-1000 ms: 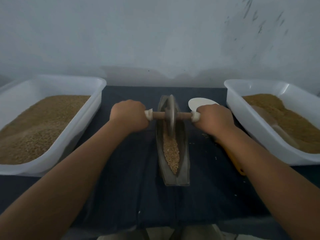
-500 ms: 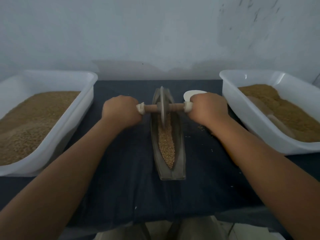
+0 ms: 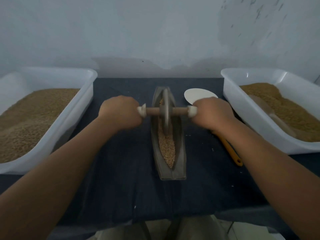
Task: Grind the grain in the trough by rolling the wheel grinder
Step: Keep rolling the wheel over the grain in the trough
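A long grey boat-shaped trough (image 3: 180,153) lies lengthwise on the dark cloth in the middle, with brown grain (image 3: 167,149) along its groove. The grey wheel grinder (image 3: 165,111) stands upright in the far half of the groove on a wooden axle (image 3: 178,111). My left hand (image 3: 121,113) grips the axle's left end. My right hand (image 3: 212,114) grips its right end. White wrapping shows at each grip, and the axle's tips are hidden inside my fists.
A white tub (image 3: 81,108) of grain sits at the left, and a second white tub (image 3: 245,108) with grain and a scoop (image 3: 271,115) at the right. A white spatula (image 3: 197,96) with an orange handle (image 3: 230,151) lies under my right wrist. A grey wall stands behind.
The wheel has rolled toward me along the trough, from the far end to nearer its middle, and both hands came back with it. The head camera also shifted a little.
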Action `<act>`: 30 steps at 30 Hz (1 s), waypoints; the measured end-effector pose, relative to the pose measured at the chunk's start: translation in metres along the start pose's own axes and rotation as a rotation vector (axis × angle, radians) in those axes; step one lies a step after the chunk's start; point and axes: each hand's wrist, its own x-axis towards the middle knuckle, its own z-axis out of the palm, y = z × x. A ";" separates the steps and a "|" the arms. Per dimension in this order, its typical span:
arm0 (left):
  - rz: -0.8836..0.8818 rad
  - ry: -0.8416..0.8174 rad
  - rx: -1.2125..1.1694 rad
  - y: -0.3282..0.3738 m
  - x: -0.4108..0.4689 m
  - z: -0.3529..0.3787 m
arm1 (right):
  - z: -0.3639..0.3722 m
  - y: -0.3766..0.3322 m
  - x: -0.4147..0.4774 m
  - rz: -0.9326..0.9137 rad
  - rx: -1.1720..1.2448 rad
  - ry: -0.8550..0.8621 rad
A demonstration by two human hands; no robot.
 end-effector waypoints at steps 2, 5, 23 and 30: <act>-0.040 -0.002 -0.007 0.002 0.020 -0.003 | -0.002 -0.006 0.022 0.029 0.004 0.050; -0.020 -0.015 0.008 0.007 0.018 -0.010 | -0.005 -0.003 0.024 0.019 0.010 -0.025; 0.064 -0.189 0.001 -0.001 0.023 -0.014 | -0.011 -0.009 0.012 -0.010 -0.036 -0.024; 0.167 -0.249 -0.073 -0.013 -0.050 -0.004 | -0.021 0.009 -0.047 -0.125 0.035 -0.332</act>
